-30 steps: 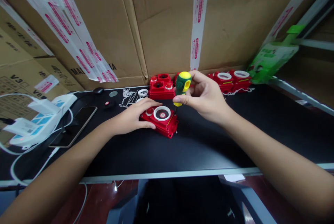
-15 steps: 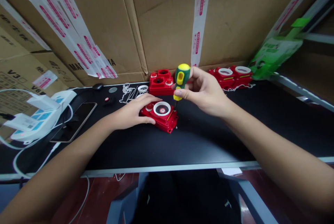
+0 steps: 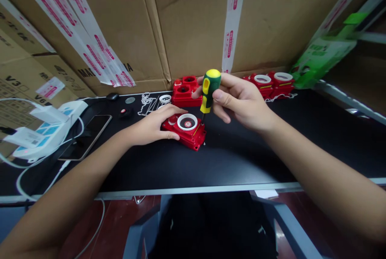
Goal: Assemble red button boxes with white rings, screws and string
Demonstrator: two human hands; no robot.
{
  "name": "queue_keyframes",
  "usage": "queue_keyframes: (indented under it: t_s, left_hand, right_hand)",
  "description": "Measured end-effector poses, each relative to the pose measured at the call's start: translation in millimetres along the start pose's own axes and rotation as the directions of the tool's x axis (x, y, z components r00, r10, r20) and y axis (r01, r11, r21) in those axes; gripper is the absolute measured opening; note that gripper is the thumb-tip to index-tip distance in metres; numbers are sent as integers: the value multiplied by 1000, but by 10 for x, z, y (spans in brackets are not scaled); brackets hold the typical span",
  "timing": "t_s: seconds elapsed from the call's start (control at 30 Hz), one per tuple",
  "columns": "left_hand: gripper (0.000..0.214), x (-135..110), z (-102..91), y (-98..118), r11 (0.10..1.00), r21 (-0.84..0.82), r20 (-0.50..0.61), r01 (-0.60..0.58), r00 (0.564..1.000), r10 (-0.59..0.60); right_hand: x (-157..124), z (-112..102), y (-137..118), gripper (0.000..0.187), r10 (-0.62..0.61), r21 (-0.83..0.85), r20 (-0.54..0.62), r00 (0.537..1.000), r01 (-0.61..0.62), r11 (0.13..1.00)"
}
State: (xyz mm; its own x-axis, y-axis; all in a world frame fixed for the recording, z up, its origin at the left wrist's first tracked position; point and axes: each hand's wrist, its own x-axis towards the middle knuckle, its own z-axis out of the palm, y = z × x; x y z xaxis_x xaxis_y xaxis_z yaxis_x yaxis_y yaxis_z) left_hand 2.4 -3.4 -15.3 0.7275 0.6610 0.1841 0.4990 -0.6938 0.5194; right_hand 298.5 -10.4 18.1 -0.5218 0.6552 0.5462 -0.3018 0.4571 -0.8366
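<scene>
My left hand (image 3: 155, 125) grips the left end of a red housing (image 3: 193, 140) that lies on the black table, thumb in front and fingers behind. A white ring (image 3: 179, 123) surrounds a dark round button with a red and white centre on top of it. In my right hand (image 3: 238, 100) is a screwdriver (image 3: 211, 88) with a green and yellow handle, held between thumb and fingers. Its shaft points down, the tip at the housing's right rear corner. A small screw (image 3: 204, 143) shows by the housing's right front corner.
Behind stand another red housing (image 3: 188, 100) and, to the right, two more red housings (image 3: 267, 90) with white rings. A loose white ring (image 3: 165, 98) and white chain (image 3: 146, 100) lie behind my left hand. Leftward are a phone (image 3: 87, 136) and a power strip (image 3: 50, 134). Cardboard (image 3: 193, 21) backs the table.
My right fingers have shifted on the screwdriver handle, with the lower fingers now spread more. The red housing stays under my left hand, and the view has moved slightly.
</scene>
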Motion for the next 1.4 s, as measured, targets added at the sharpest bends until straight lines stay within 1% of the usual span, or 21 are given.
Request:
queue_keyframes:
  t_s: [0.07, 0.17, 0.23, 0.33, 0.53, 0.7, 0.77, 0.8, 0.9, 0.97, 1.07, 1.13, 1.23, 1.4]
  left_hand:
    - [75, 5, 2, 8, 1000, 6, -2, -5, 1000, 5]
    - [76, 12, 8, 17, 1000, 15, 0, -17, 1000, 17]
    - [77, 11, 11, 20, 1000, 16, 8, -24, 1000, 24]
    - [76, 4, 11, 25, 999, 15, 13, -37, 999, 37]
    - [77, 0, 22, 42, 999, 16, 2, -41, 999, 41]
    - [53, -14, 18, 84, 998, 28, 17, -60, 998, 59]
    - [48, -29, 11, 103, 997, 50, 22, -57, 998, 56]
    - [50, -35, 9, 111, 996, 62, 28, -64, 998, 62]
    - [65, -34, 26, 123, 990, 81, 36, -115, 993, 112]
    - [68, -6, 62, 119, 983, 72, 17, -172, 985, 171]
    - [54, 57, 136, 91, 971, 61, -38, -231, 972, 234]
    - [48, 92, 176, 65, 967, 55, -70, -250, 965, 253]
    - [47, 112, 198, 33, 958, 81, -89, -274, 956, 281]
    - [46, 102, 180, 49, 941, 176, -85, -289, 948, 307]
  right_hand:
    - [8, 5, 33, 33, 2, -17, -59, 998, -3, 1000]
    - [18, 27, 93, 46, -36, -48, -213, 976, 27, 998]
    - [16, 54, 105, 54, -58, -54, -259, 964, 45, 998]
    - [0, 91, 67, 54, -34, -50, -229, 973, 23, 998]
    - [-36, 70, -28, 44, -25, -71, -172, 985, 13, 997]
    - [-22, 40, -30, 38, -38, -67, -178, 983, 26, 997]
    - [-12, 38, -21, 36, -49, -59, -195, 980, 38, 998]
    - [-9, 38, -16, 35, -55, -54, -203, 978, 44, 998]
    - [-6, 41, -18, 34, -60, -33, -212, 975, 55, 998]
    - [-8, 45, -37, 34, -46, -18, -187, 981, 43, 999]
    - [-6, 52, -88, 36, -7, -4, -132, 991, 6, 1000]
    - [-2, 59, -120, 37, 7, -8, -123, 992, -8, 1000]
    - [1, 73, -137, 40, -1, -31, -158, 987, -4, 999]
    - [-3, 105, -66, 54, -11, -59, -256, 967, -4, 998]
